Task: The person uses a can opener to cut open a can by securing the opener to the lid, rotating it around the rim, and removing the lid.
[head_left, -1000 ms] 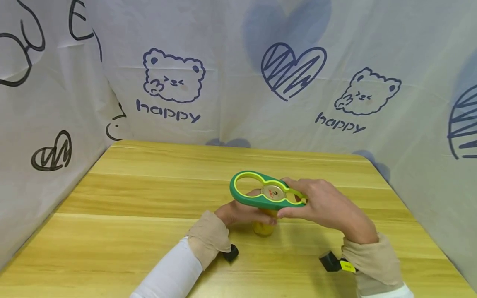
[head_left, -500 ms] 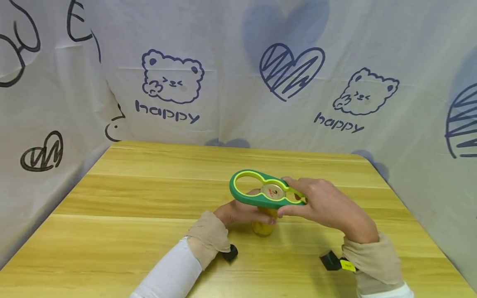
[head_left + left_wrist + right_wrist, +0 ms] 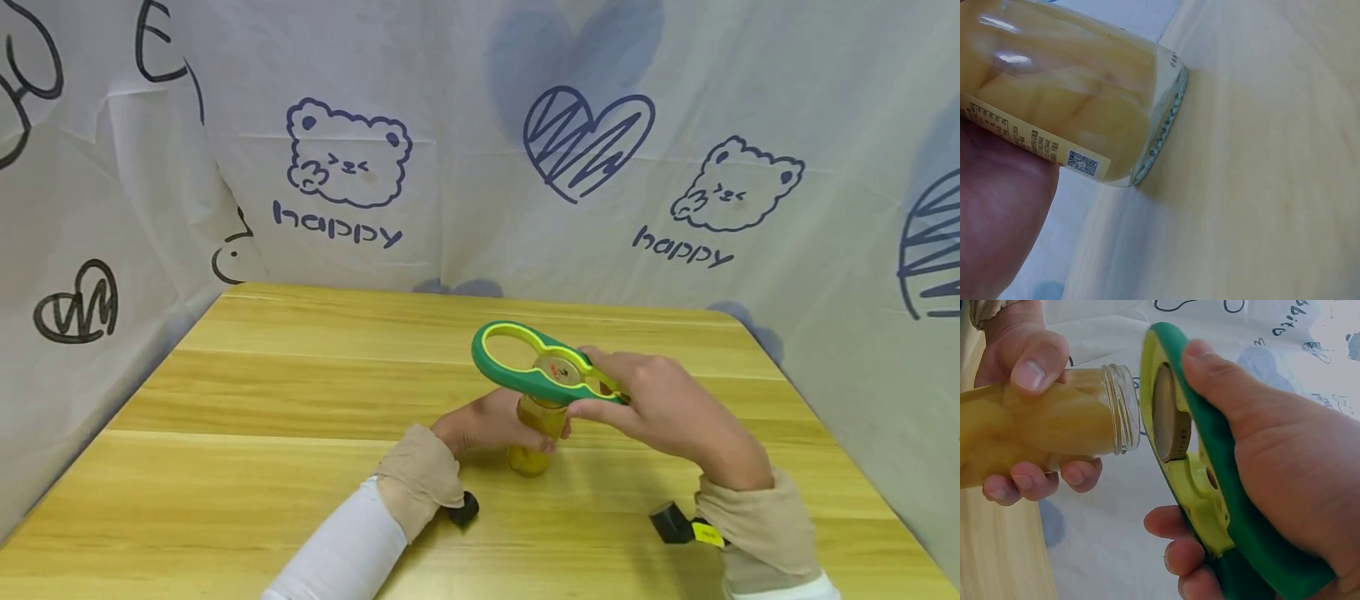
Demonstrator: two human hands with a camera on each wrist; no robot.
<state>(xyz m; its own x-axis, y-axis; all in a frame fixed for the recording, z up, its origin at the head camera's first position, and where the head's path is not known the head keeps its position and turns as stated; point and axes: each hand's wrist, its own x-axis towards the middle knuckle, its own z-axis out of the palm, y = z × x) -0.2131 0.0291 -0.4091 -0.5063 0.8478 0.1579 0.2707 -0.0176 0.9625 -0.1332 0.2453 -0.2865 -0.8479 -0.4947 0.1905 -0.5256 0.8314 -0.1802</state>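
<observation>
My left hand [image 3: 491, 423] grips a glass jar [image 3: 542, 417] of yellow fruit pieces around its side. The jar stands nearly upright, its base at the tabletop in the left wrist view. In the right wrist view its threaded glass mouth [image 3: 1124, 409] is bare. My right hand [image 3: 671, 408] holds a green and yellow jar opener [image 3: 498, 372] by its handle end, thumb on one side and fingers on the other. A gold metal lid [image 3: 1180, 434] sits lodged in the opener's middle ring, a small gap from the jar's mouth.
The wood-grain table [image 3: 300, 467] spreads around both hands. White cloth [image 3: 465, 217] with drawn bears and hearts hangs behind it and at the sides. A black wrist device [image 3: 671, 523] sticks out below the right wrist, another [image 3: 463, 510] below the left.
The opener, with the lid in it, has risen off the jar and shifted slightly right with my right hand, baring more of the jar. My left hand has stayed in place.
</observation>
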